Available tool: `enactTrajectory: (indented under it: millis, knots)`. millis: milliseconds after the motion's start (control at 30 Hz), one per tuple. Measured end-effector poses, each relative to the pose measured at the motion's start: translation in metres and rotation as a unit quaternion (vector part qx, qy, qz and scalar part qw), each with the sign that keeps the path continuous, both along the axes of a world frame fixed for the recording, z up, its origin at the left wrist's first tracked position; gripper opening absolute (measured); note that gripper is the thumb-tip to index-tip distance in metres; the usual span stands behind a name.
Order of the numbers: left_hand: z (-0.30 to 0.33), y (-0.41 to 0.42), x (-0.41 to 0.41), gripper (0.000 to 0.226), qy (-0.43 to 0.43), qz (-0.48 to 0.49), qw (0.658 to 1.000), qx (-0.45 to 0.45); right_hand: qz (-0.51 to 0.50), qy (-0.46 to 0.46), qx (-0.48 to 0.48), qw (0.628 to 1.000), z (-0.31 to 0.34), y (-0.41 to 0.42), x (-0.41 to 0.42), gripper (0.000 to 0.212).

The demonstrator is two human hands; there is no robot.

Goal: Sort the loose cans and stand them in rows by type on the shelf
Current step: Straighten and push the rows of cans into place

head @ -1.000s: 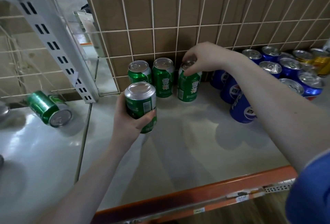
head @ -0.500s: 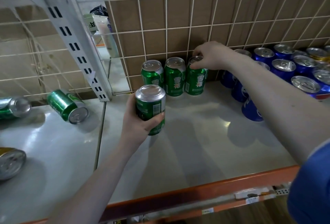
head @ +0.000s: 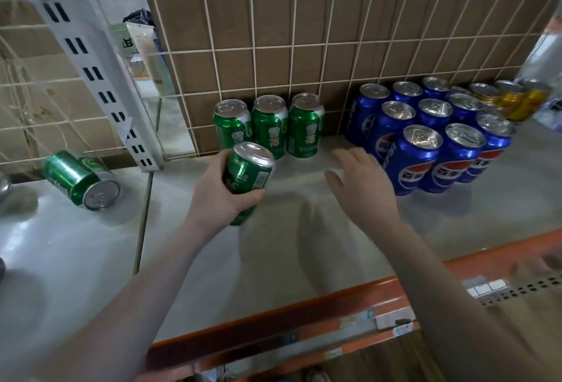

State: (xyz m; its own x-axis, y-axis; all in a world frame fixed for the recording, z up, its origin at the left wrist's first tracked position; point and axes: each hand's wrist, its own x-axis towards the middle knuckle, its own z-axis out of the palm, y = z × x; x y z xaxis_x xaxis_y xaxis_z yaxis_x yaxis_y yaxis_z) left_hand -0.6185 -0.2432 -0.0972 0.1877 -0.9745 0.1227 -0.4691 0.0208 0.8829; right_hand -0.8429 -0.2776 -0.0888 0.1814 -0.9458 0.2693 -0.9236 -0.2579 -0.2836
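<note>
The left hand (head: 219, 196) grips a green can (head: 248, 181) round its side, thumb on the near face, the can tilted with its top leaning toward one o'clock and held above the shelf (head: 304, 244), just in front of the green row (head: 269, 126). The right hand (head: 362, 184) is empty, fingers spread and relaxed, hovering over the shelf between the green row and the blue cans (head: 431, 135).

Half a second ago the right hand was at the twelve o'clock end of the shelf, its fingers on the top of the third green can; it has since let go and drawn back toward six o'clock. That can now stands upright, closing a row of three against the wire grid (head: 304, 47). The held can stood nearly straight before; now it tips and sits closer to the row, though blur makes it hard to say whether it touches the nearest can.

The blue cans stand upright in ranks at two o'clock from the hands, with gold cans (head: 514, 98) beyond them at the far right. At nine o'clock, past the white upright (head: 91, 68), another green can, the loose can (head: 80, 179), lies on its side on the next shelf bay, its base toward the camera. The orange shelf edge (head: 304, 317) runs across at six o'clock.
</note>
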Motion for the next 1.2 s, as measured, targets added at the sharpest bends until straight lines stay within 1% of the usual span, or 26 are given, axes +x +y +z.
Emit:
enactTrajectory:
  millis: [100, 233, 300, 333, 433, 500, 567, 633, 667, 733, 800, 833, 867, 933, 1033, 1133, 1200]
  knots:
    - [0.005, -0.008, -0.014, 0.072, -0.091, -0.017, 0.996, -0.001, -0.018, -0.016, 0.030, 0.999, -0.036, 0.020, -0.023, 0.033]
    - [0.007, -0.020, -0.040, 0.063, -0.213, -0.047, 0.976, 0.016, 0.001, -0.029, 0.041, 0.999, -0.050, 0.022, -0.046, 0.031]
    - [0.004, -0.027, -0.050, 0.066, -0.266, -0.070, 0.961, 0.033, 0.019, -0.032, 0.029, 0.999, -0.052, 0.018, -0.055, 0.026]
    - [0.003, -0.030, -0.054, 0.069, -0.279, -0.084, 0.956, 0.048, 0.030, -0.031, 0.026, 0.999, -0.053, 0.016, -0.058, 0.024]
    - [0.006, -0.032, -0.055, 0.075, -0.289, -0.107, 0.947, 0.086, 0.056, -0.019, 0.036, 0.998, -0.055, 0.013, -0.069, 0.019]
    - [0.008, -0.028, -0.047, 0.078, -0.284, -0.099, 0.947, 0.109, 0.066, -0.008, 0.037, 0.997, -0.056, 0.012, -0.071, 0.026]
    - [0.008, -0.019, -0.035, 0.080, -0.254, -0.080, 0.954, 0.137, 0.067, -0.003, 0.036, 0.997, -0.055, 0.012, -0.071, 0.038]
    - [0.009, -0.009, -0.028, 0.076, -0.207, -0.058, 0.964, 0.155, 0.064, 0.007, 0.046, 0.997, -0.054, 0.014, -0.070, 0.033]
    - [0.011, -0.007, -0.026, 0.073, -0.203, -0.051, 0.965, 0.157, 0.064, 0.010, 0.052, 0.997, -0.053, 0.014, -0.071, 0.030]
    - [0.019, -0.007, -0.027, 0.068, -0.224, -0.045, 0.962, 0.148, 0.067, 0.012, 0.053, 0.996, -0.052, 0.016, -0.073, 0.029]
    - [0.036, -0.015, -0.032, 0.068, -0.250, -0.051, 0.960, 0.113, 0.073, 0.017, 0.041, 0.996, -0.054, 0.018, -0.076, 0.024]
    - [0.047, -0.021, -0.035, 0.071, -0.282, -0.068, 0.953, 0.092, 0.074, 0.018, 0.040, 0.996, -0.055, 0.018, -0.077, 0.022]
    - [0.059, -0.029, -0.039, 0.074, -0.328, -0.096, 0.937, 0.077, 0.074, 0.014, 0.042, 0.996, -0.055, 0.019, -0.078, 0.022]
    - [0.083, -0.044, -0.051, 0.080, -0.409, -0.163, 0.896, 0.064, 0.075, 0.008, 0.048, 0.996, -0.055, 0.020, -0.079, 0.023]
    - [0.113, -0.068, -0.075, 0.076, -0.445, -0.253, 0.858, 0.046, 0.070, 0.014, 0.060, 0.996, -0.056, 0.022, -0.079, 0.025]
    - [0.135, -0.091, -0.100, 0.071, -0.481, -0.306, 0.821, 0.024, 0.063, 0.018, 0.055, 0.996, -0.060, 0.023, -0.079, 0.025]
    - [0.145, -0.108, -0.115, 0.072, -0.517, -0.331, 0.789, 0.008, 0.066, 0.020, 0.048, 0.996, -0.059, 0.023, -0.078, 0.039]
